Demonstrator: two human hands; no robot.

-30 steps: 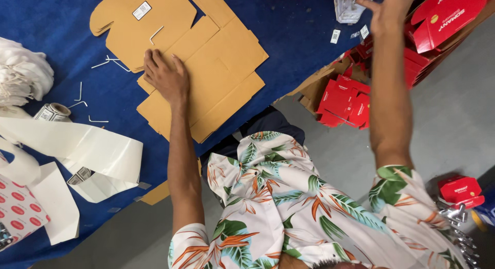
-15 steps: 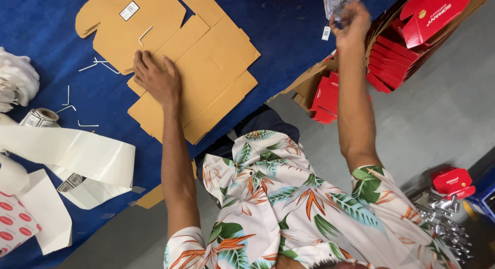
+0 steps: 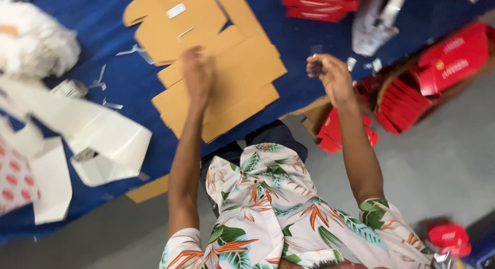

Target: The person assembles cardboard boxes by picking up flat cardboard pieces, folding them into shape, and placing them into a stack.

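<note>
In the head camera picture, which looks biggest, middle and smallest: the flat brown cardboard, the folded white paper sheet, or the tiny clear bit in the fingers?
1. Flat brown cardboard cutout
2. Folded white paper sheet
3. Tiny clear bit, pinched in the right hand

The person wears a short-sleeved white shirt (image 3: 268,207) printed with green and orange leaves.
</note>
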